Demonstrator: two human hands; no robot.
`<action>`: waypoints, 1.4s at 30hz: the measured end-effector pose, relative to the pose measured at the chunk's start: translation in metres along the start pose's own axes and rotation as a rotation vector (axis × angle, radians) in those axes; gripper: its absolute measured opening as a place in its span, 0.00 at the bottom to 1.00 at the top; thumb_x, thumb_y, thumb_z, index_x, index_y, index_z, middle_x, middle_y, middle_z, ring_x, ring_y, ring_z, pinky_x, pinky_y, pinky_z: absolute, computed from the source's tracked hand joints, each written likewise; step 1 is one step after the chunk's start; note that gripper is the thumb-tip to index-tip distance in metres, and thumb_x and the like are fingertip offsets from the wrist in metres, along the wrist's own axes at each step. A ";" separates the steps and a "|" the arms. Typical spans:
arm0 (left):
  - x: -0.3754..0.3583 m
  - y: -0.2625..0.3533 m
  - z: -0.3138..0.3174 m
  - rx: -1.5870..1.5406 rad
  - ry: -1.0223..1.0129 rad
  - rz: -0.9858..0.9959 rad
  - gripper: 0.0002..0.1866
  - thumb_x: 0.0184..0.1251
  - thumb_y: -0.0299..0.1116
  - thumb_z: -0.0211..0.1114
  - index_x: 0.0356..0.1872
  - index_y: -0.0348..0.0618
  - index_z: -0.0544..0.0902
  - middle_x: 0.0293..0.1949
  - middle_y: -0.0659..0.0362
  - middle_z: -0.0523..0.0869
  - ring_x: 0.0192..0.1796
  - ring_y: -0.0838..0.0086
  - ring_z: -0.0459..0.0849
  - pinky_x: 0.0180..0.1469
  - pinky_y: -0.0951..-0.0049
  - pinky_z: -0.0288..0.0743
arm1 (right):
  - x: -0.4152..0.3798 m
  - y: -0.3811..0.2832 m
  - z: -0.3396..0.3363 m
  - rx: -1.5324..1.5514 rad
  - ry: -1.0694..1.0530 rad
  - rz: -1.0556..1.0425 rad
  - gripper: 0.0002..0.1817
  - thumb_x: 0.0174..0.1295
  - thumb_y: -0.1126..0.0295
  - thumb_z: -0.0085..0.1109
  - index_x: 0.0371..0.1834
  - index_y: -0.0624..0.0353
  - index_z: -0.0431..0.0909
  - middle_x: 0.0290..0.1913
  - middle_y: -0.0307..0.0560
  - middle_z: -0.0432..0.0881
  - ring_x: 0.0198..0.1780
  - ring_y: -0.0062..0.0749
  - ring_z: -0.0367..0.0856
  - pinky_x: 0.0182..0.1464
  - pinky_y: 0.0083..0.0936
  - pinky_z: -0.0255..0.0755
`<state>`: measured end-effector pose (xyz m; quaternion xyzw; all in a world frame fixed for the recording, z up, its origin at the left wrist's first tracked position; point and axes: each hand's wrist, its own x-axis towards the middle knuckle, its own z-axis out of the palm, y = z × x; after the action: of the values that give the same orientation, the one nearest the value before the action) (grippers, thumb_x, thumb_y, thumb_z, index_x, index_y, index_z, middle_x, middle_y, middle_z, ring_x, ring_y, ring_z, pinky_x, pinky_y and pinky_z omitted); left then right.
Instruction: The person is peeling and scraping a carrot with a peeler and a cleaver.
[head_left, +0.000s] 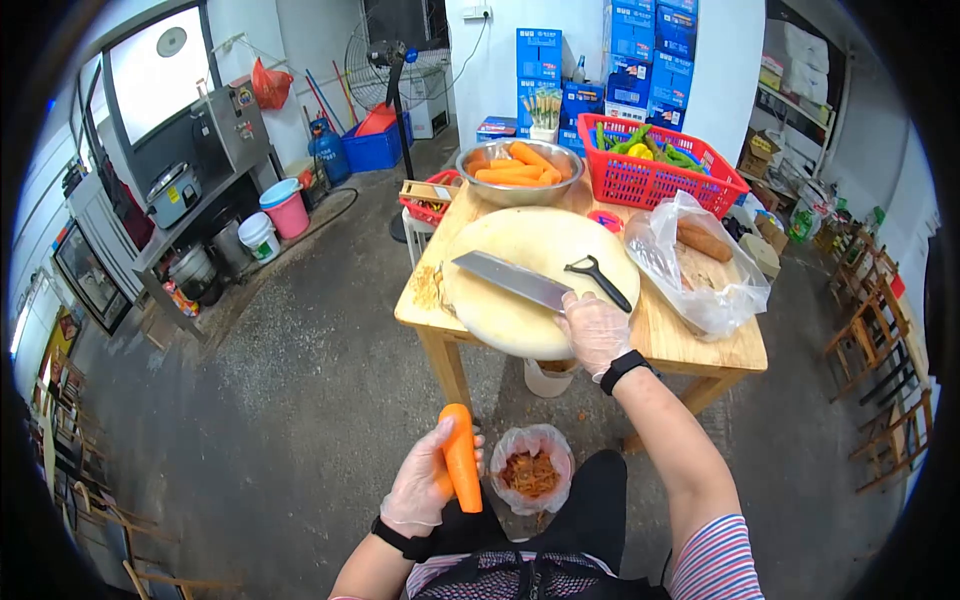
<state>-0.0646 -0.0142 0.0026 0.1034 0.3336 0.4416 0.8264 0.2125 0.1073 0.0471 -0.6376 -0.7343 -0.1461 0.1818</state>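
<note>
My left hand (418,487), in a clear plastic glove, is wrapped round a peeled orange carrot (460,462) over my lap; one end of the carrot looks cut flat. My right hand (598,332), gloved too, is closed at the handle end of a cleaver (512,280), and the handle is hidden under it. The blade lies across a thick round cutting board (480,235) on a wooden table (715,345). Just beyond my right fingers, a black peeler (608,286) rests on the board.
Behind the board stands a steel bowl (470,172) of peeled carrots, beside a red basket (640,178) of peppers. A plastic bag (735,300) with an unpeeled carrot sits at right. Between my legs is a lined bin (560,455) of peelings. Blue boxes (540,55) are stacked behind.
</note>
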 end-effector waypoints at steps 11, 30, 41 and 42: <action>0.104 0.126 0.116 0.159 -0.228 0.306 0.22 0.63 0.34 0.58 0.54 0.30 0.68 0.46 0.44 0.78 0.47 0.53 0.81 0.53 0.54 0.79 | -0.041 -0.002 -0.034 0.249 0.162 -0.071 0.19 0.58 0.62 0.65 0.50 0.60 0.79 0.44 0.53 0.78 0.48 0.48 0.76 0.52 0.41 0.70; 0.147 0.093 0.173 0.484 -0.456 0.430 0.24 0.64 0.39 0.65 0.58 0.40 0.74 0.49 0.55 0.81 0.52 0.67 0.81 0.57 0.65 0.73 | -0.102 0.141 -0.103 0.217 0.327 0.234 0.11 0.55 0.76 0.61 0.43 0.60 0.81 0.41 0.54 0.78 0.45 0.51 0.79 0.48 0.39 0.74; 0.041 -0.020 0.081 0.442 -0.205 -0.048 0.18 0.66 0.33 0.62 0.51 0.31 0.80 0.40 0.50 0.86 0.40 0.68 0.85 0.43 0.73 0.78 | 0.051 0.241 -0.045 0.271 -0.575 0.416 0.15 0.36 0.59 0.67 0.22 0.59 0.85 0.27 0.54 0.85 0.33 0.42 0.85 0.35 0.34 0.75; 0.038 -0.025 0.075 0.441 -0.204 -0.042 0.18 0.66 0.33 0.62 0.51 0.31 0.80 0.40 0.50 0.86 0.40 0.68 0.85 0.43 0.73 0.78 | 0.053 0.242 -0.041 0.272 -0.573 0.410 0.15 0.36 0.59 0.67 0.22 0.59 0.85 0.27 0.54 0.85 0.33 0.42 0.85 0.35 0.34 0.75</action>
<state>0.0152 0.0106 0.0304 0.3185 0.3391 0.3278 0.8223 0.4486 0.1706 0.1032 -0.7564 -0.6250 0.1764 0.0776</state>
